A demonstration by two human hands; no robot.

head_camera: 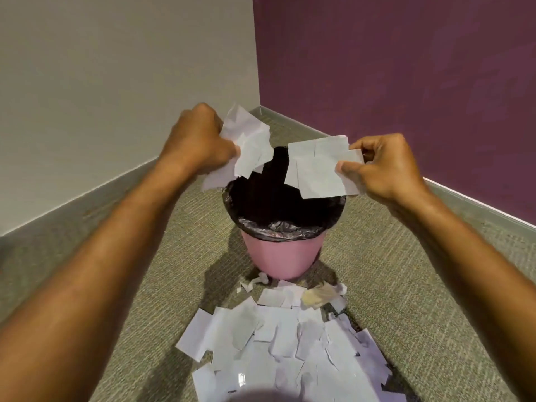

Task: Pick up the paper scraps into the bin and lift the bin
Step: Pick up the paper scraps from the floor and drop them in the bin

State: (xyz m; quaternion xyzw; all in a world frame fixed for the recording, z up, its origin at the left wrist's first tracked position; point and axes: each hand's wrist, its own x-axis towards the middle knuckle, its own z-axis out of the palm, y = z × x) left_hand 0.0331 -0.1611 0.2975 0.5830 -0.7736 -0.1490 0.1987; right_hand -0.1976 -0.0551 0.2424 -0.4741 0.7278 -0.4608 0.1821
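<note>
- Left hand, fisted round crumpled paper scraps, above the bin.
- Right hand pinches flat scraps over its mouth.
- Scraps: light, limp; bunch them.
- Bin likely light; grip its rim.

Pink bin upright on carpet, black liner folded over its rim, white paper scraps heaped just before it, more scraps held above its mouth

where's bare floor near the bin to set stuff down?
Bare carpet left of the pink bin toward the grey wall, and right of it toward the purple wall. Crowded: paper scraps cover the floor in front of it.
</note>
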